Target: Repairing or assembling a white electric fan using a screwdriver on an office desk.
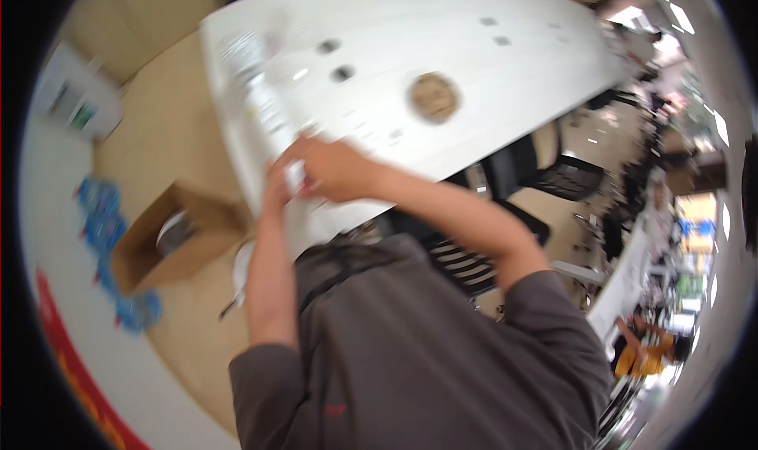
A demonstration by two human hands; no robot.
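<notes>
Both hands meet over the near left edge of the white table (379, 71), smeared by motion. A small white object (295, 175) with a touch of red beside it shows between them; its kind is too blurred to tell. My left hand (278, 181) closes on it from the left. From the right, my right hand (335, 170) curls its fingers round the same object, their tips mostly hidden. Just beyond the hands, a blurred row of white and clear items (267, 106) runs along the table's left side.
On the table lie a round brown object (434, 97) and small dark pieces (342, 73). An open cardboard box (178, 241) stands on the floor at left, by blue water bottles (106, 225). Black chairs (572, 175) line the right side; a person in yellow (643, 359) sits far right.
</notes>
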